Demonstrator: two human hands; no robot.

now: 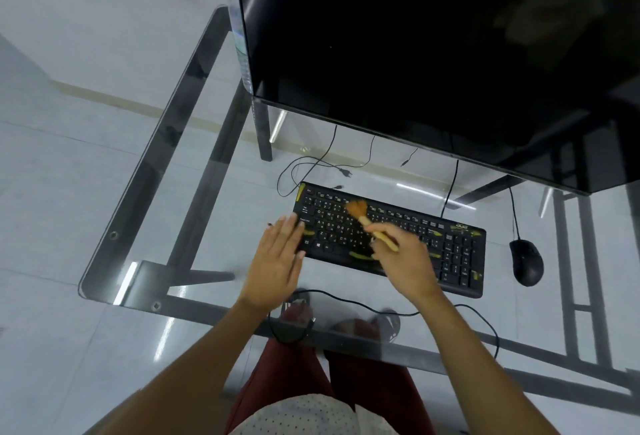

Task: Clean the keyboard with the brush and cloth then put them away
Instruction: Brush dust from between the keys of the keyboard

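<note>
Right hand (405,258) fingers pinch brush (372,223), bristles seemingly touching keyboard (450,254).

Glass desk (145,171) on glossy pale tiled floor (52,192).

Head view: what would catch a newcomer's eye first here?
The big dark monitor fills the upper right. Below it, the right hand holds a brush, bristles on the black keyboard on the glass desk, and the flat left hand rests at its left end.

Keyboard (388,238) lies before monitor (433,53); mouse (526,261) just right of it.
</note>
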